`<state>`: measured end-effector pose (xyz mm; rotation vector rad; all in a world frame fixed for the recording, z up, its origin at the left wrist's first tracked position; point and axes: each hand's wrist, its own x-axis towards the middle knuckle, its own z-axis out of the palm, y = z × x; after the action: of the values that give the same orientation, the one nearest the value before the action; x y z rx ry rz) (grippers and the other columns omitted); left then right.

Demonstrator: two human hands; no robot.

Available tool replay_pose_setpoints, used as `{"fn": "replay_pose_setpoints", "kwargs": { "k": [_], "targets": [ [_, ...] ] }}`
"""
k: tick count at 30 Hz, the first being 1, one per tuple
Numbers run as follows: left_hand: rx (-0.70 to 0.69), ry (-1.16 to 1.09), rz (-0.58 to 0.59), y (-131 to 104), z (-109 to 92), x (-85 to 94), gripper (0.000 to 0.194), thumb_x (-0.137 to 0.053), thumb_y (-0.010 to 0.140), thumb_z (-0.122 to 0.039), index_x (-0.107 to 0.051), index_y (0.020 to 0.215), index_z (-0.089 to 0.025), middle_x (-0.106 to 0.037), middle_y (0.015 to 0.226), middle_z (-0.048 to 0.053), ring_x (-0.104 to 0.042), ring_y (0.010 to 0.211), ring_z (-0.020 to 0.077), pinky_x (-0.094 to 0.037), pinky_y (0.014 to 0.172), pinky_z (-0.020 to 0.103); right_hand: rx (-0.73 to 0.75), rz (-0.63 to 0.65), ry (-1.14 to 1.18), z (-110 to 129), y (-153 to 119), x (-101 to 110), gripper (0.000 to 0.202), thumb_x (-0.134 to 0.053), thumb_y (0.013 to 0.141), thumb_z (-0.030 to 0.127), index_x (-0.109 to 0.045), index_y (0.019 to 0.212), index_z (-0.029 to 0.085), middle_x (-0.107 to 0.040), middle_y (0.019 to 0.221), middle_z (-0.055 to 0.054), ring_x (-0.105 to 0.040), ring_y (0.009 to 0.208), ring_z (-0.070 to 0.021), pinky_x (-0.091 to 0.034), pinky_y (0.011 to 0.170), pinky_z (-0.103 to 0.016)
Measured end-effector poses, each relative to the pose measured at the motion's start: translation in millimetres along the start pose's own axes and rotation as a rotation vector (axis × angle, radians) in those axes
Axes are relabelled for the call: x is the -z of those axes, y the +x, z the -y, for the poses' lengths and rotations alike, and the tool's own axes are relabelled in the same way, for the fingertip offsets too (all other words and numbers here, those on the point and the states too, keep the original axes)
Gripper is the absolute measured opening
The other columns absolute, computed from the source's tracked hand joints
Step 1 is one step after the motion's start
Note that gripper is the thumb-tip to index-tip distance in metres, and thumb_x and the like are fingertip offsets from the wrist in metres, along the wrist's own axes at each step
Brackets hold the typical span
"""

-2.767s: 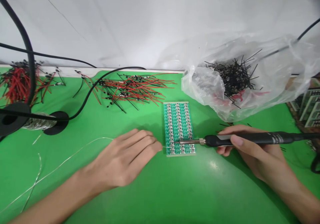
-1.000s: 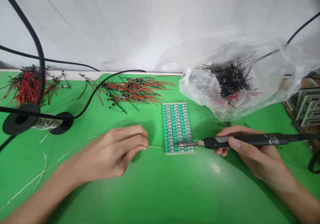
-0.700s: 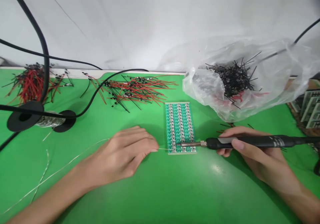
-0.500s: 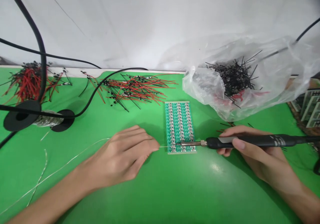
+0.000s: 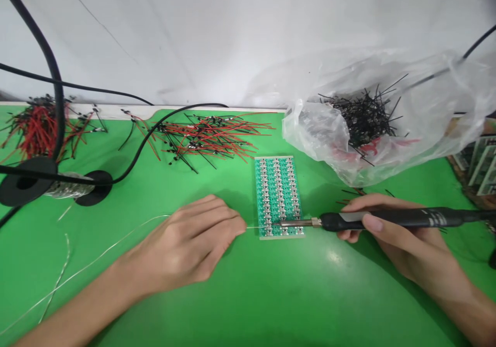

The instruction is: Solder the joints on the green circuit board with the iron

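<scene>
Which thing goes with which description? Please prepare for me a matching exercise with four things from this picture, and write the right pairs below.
Things
1. Soldering iron
2. Thin silvery wire
3. Circuit board
4. Plastic bag

Descriptions
A. Translucent, with a heap of black wires inside
B. Pinched in the left hand
C. Gripped in the right hand
D. Green, with three silvery columns

Right pairs: 1-C, 2-B, 3-D, 4-A

Left hand (image 5: 201, 241) pinches solder (image 5: 254, 227) left of the board (image 5: 278, 197); right hand (image 5: 406, 241) grips an iron (image 5: 403, 217) right of it
</scene>
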<state>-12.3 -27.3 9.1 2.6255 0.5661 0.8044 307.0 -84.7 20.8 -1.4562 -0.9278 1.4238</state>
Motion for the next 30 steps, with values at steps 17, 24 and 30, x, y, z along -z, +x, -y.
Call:
{"fn": "replay_pose_setpoints", "kwargs": {
  "k": [17, 24, 30],
  "targets": [
    [0.005, 0.011, -0.006, 1.5, -1.5, -2.8, 0.022, -0.061, 0.088, -0.003, -0.063, 0.11, -0.008, -0.07, 0.093, 0.01, -0.066, 0.087, 0.0189, -0.057, 0.081, 0.035, -0.019, -0.019, -0.02, -0.4, -0.8, 0.9, 0.016, -0.079, 0.077, 0.037, -0.081, 0.086, 0.024, -0.079, 0.071, -0.006, -0.071, 0.063, -0.0198, -0.06, 0.06, -0.027],
    [0.005, 0.021, 0.002, 2.1, -1.7, -4.0, 0.023, -0.061, 0.088, -0.003, -0.062, 0.11, -0.008, -0.071, 0.096, 0.011, -0.066, 0.09, 0.0196, -0.056, 0.084, 0.036, -0.024, -0.031, -0.002, -1.0, -1.4, -0.9, 0.015, -0.08, 0.076, 0.036, -0.081, 0.086, 0.025, -0.08, 0.072, -0.005, -0.071, 0.063, -0.018, -0.059, 0.061, -0.024],
    [0.028, 0.047, 0.022, 2.4, -4.3, -4.2, 0.02, -0.058, 0.091, -0.005, -0.063, 0.11, -0.01, -0.071, 0.093, 0.009, -0.066, 0.087, 0.0186, -0.057, 0.08, 0.034, -0.026, -0.027, 0.0, -1.7, -1.6, -1.4, 0.014, -0.079, 0.078, 0.036, -0.081, 0.086, 0.025, -0.079, 0.07, -0.004, -0.071, 0.063, -0.0172, -0.058, 0.061, -0.023]
  ]
}}
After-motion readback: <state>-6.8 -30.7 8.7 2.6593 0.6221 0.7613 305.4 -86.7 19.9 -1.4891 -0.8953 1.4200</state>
